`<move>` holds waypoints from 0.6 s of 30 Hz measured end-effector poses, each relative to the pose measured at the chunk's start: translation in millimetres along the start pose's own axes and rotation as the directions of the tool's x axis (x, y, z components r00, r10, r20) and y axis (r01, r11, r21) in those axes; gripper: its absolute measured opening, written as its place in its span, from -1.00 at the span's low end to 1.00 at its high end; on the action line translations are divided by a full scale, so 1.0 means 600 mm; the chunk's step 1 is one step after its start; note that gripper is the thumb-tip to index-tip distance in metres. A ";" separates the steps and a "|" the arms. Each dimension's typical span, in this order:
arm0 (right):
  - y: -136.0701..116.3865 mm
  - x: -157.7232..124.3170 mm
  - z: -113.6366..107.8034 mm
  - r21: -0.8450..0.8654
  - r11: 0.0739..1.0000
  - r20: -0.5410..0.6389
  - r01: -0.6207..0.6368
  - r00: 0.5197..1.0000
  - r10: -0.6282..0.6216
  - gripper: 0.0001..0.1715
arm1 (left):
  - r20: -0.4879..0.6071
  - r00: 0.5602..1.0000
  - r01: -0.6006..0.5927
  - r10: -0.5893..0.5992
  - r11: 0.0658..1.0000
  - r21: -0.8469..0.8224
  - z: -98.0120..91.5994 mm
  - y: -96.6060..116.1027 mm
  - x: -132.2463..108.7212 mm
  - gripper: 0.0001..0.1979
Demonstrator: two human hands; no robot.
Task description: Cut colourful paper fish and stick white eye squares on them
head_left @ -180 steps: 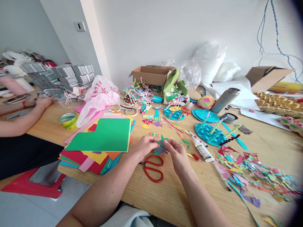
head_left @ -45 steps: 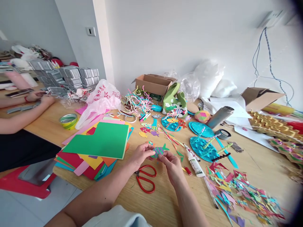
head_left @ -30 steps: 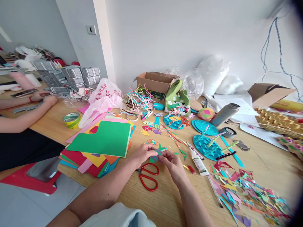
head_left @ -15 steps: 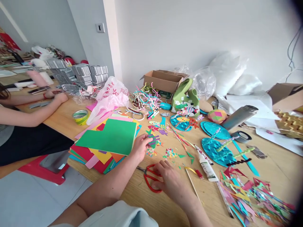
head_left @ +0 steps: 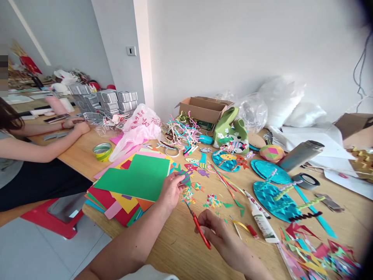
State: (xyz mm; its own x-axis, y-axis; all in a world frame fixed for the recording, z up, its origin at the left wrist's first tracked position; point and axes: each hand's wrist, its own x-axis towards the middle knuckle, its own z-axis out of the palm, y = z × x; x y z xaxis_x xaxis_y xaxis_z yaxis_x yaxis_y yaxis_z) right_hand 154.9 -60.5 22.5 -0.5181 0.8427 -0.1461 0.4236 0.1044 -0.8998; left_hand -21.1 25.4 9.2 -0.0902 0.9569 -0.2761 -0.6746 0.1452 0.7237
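Note:
My left hand (head_left: 171, 189) pinches a small green paper fish with purple stripes (head_left: 185, 177) above the table. Red-handled scissors (head_left: 201, 229) are in my right hand (head_left: 217, 235), lifted off the wood, with the blades pointing up and left toward the paper fish. Small piles of bright paper confetti (head_left: 213, 200) lie just beyond the scissors. An orange and green paper fish (head_left: 197, 186) and a purple paper fish (head_left: 203, 172) rest close to my left fingers. To the left is a stack of coloured paper with a green sheet (head_left: 140, 177) on top.
A glue bottle (head_left: 264, 223), paper scraps (head_left: 323, 249) and blue discs (head_left: 274, 200) lie to the right. Farther back stand a green felt bag (head_left: 231, 134), a cardboard box (head_left: 204, 111) and a metal flask (head_left: 303, 155). A co-worker's arms (head_left: 49, 144) rest on the table at left.
My right hand has picked the scissors up from the table and turned their blades toward the paper fish. My left hand still holds the fish. The view has tilted up slightly.

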 end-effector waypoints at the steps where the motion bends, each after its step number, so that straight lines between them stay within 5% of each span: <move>1: 0.000 0.003 -0.001 0.112 0.993 -0.011 0.028 1.000 -0.027 -0.78 | 0.014 1.000 0.011 -0.010 1.000 -0.002 0.000 0.000 -0.001 -0.68; 3: 0.000 0.011 0.002 0.266 0.960 -0.080 0.083 0.995 -0.064 -0.73 | 0.045 0.999 0.030 -0.030 1.000 0.004 0.002 -0.001 -0.005 -0.69; 6: 0.003 0.020 0.009 0.268 0.953 -0.208 0.139 0.974 -0.084 -0.65 | 0.077 0.995 0.055 -0.056 0.998 0.019 0.006 -0.002 -0.013 -0.70; 12: 0.031 0.027 0.017 -0.219 0.975 -0.493 0.024 0.860 -0.132 -0.70 | 0.131 0.990 0.054 -0.056 0.998 0.023 0.010 -0.006 -0.021 -0.73; 18: 0.053 0.036 0.023 -0.492 0.868 -0.527 -0.069 0.817 -0.234 -0.78 | 0.129 0.988 0.076 -0.082 0.996 0.049 0.012 -0.009 -0.025 -0.72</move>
State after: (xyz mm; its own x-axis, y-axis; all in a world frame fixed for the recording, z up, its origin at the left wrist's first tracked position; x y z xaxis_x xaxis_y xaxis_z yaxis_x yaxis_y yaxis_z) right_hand 146.7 -46.3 -14.8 -0.1313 0.9424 0.3075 0.7691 0.2926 -0.5682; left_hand -11.0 12.1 13.9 0.0608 0.9662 -0.2504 -0.6427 0.2298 0.7308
